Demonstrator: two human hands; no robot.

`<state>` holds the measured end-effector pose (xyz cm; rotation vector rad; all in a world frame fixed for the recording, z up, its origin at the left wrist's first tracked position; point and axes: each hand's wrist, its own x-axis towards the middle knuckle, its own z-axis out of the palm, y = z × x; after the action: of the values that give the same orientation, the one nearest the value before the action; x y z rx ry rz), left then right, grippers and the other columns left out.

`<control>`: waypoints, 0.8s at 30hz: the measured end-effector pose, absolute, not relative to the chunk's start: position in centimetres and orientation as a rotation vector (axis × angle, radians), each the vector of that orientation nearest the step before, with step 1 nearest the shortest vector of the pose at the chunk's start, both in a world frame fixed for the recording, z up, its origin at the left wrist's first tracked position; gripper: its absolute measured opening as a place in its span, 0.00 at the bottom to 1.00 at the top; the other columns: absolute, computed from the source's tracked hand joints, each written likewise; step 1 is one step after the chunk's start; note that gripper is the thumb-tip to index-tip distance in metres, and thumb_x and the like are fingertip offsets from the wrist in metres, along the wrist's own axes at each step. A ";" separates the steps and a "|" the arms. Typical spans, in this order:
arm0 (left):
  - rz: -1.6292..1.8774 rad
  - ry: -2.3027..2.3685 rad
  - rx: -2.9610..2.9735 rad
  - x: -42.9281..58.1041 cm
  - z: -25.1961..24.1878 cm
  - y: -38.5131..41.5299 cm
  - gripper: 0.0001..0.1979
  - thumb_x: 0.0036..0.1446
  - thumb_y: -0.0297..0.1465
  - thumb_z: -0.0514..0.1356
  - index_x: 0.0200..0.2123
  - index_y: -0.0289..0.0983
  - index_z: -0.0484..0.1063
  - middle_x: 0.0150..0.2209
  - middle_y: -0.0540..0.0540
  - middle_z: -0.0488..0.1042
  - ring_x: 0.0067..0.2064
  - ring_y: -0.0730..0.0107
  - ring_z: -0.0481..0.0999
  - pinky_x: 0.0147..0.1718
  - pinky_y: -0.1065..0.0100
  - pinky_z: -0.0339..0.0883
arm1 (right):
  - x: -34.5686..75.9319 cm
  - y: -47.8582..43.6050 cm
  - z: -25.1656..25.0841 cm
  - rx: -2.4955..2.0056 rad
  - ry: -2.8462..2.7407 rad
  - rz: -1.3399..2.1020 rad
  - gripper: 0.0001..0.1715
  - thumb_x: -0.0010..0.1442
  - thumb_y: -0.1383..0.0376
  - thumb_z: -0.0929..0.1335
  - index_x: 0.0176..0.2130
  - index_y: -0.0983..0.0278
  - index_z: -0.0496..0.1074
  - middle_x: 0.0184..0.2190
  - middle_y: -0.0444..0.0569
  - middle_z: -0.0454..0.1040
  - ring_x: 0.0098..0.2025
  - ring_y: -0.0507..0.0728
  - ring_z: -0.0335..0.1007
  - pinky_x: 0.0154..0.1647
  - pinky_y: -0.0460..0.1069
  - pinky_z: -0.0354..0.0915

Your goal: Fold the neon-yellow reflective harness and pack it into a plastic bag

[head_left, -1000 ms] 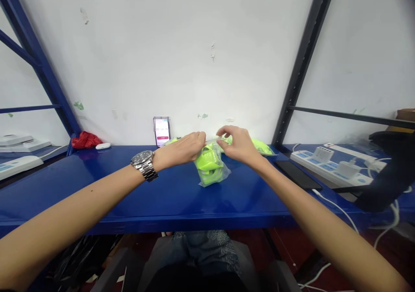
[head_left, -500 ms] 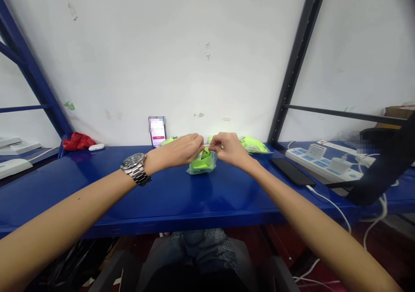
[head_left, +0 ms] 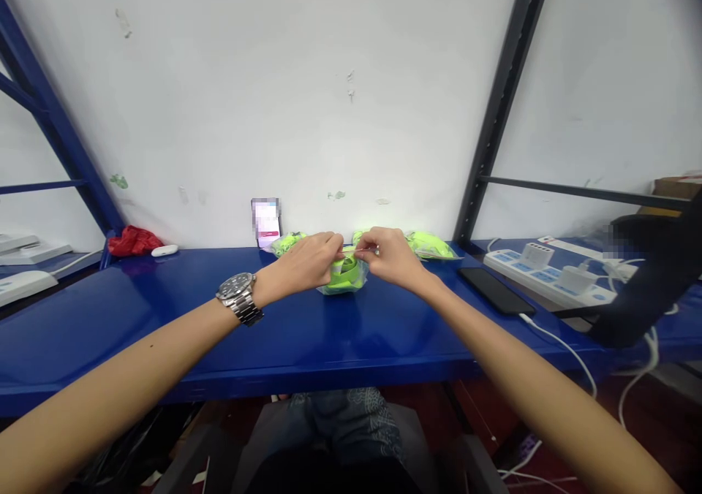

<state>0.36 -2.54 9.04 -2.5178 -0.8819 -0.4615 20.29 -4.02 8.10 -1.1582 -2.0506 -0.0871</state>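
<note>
A clear plastic bag [head_left: 344, 283] with bright yellow-green folded strap-like material inside hangs or rests just over the blue table, between my hands. My left hand [head_left: 312, 259], with a metal watch [head_left: 239, 297] on its wrist, is closed on the left side of the bag's top edge. Opposite it, my right hand [head_left: 388, 253] pinches the right side of that edge between thumb and fingers. The reddish line of the bag's mouth is stretched between the two hands. My fingertips on the left are partly hidden.
More bagged yellow-green items [head_left: 431, 245] lie along the wall, behind both hands. A lit phone [head_left: 267, 220] leans on the wall. At right are a dark phone [head_left: 496, 291] on a cable and a power strip [head_left: 548, 278]. A red plastic bag [head_left: 133, 240] and white case [head_left: 165, 250] sit at left.
My left hand and wrist have shifted slightly right and down along the bag's top edge. My right hand has stayed almost in place, still pinching.
</note>
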 end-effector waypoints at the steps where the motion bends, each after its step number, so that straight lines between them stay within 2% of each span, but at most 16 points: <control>1: -0.494 -0.863 -2.560 0.0 9.3 -2.8 0.05 0.66 0.27 0.49 0.36 0.35 0.62 0.32 0.42 0.70 0.30 0.69 0.65 0.27 0.65 0.54 | 20.6 -4.0 8.0 -1.156 -2.037 -0.071 0.04 0.53 0.72 0.71 0.28 0.65 0.77 0.28 0.48 0.76 0.31 0.54 0.68 0.32 0.48 0.57; 4: -0.500 -0.882 -2.652 -1.4 9.9 -3.5 0.10 0.69 0.32 0.47 0.35 0.35 0.62 0.32 0.44 0.69 0.29 0.71 0.65 0.27 0.66 0.55 | 21.3 -3.9 7.8 -1.129 -2.006 -0.006 0.05 0.53 0.72 0.71 0.29 0.65 0.78 0.29 0.48 0.78 0.31 0.54 0.69 0.33 0.48 0.59; 6: -0.454 -0.883 -2.689 -2.2 10.0 -3.9 0.11 0.69 0.32 0.47 0.34 0.36 0.61 0.31 0.45 0.68 0.28 0.71 0.64 0.27 0.66 0.55 | 21.4 -3.9 7.6 -1.091 -2.003 0.033 0.06 0.54 0.73 0.70 0.30 0.64 0.78 0.29 0.47 0.78 0.31 0.53 0.69 0.32 0.47 0.59; 9: -0.392 -0.828 -2.641 -2.5 9.7 -4.0 0.07 0.65 0.23 0.48 0.33 0.36 0.60 0.31 0.44 0.68 0.29 0.70 0.63 0.28 0.67 0.56 | 21.2 -4.1 7.5 -1.063 -2.008 0.023 0.07 0.54 0.73 0.70 0.29 0.64 0.78 0.28 0.47 0.78 0.30 0.53 0.68 0.31 0.47 0.58; 11: -0.367 -0.815 -2.543 -2.3 9.3 -3.8 0.08 0.57 0.17 0.50 0.34 0.35 0.60 0.32 0.43 0.68 0.31 0.69 0.63 0.29 0.66 0.56 | 21.0 -4.2 7.5 -1.060 -2.008 0.007 0.07 0.54 0.73 0.70 0.30 0.64 0.78 0.28 0.47 0.77 0.30 0.53 0.68 0.31 0.47 0.58; 13: -0.358 -0.820 -2.443 -1.9 8.8 -3.5 0.10 0.53 0.15 0.50 0.34 0.35 0.60 0.32 0.43 0.68 0.31 0.68 0.63 0.29 0.66 0.56 | 20.9 -4.3 7.5 -1.051 -2.008 0.011 0.07 0.54 0.73 0.70 0.30 0.64 0.78 0.28 0.47 0.77 0.30 0.53 0.68 0.31 0.47 0.59; 18: -0.360 -0.818 -2.391 -1.7 8.1 -2.8 0.07 0.57 0.18 0.50 0.34 0.35 0.62 0.31 0.43 0.66 0.30 0.67 0.62 0.29 0.65 0.55 | 21.0 -4.4 7.4 -1.047 -2.006 0.007 0.07 0.54 0.74 0.70 0.29 0.64 0.78 0.28 0.47 0.77 0.30 0.53 0.68 0.31 0.47 0.59; 24: -0.548 -0.786 -2.574 -3.0 8.4 -3.5 0.06 0.67 0.25 0.47 0.36 0.35 0.61 0.32 0.44 0.66 0.31 0.69 0.63 0.30 0.67 0.57 | 21.3 -4.1 7.3 -1.096 -1.955 0.022 0.07 0.54 0.74 0.70 0.30 0.64 0.79 0.28 0.47 0.78 0.30 0.53 0.69 0.32 0.48 0.60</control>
<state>-3.05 -3.48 8.42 -2.5738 -0.7861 -0.5477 21.28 -4.11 7.33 -1.0960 -1.9549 0.0222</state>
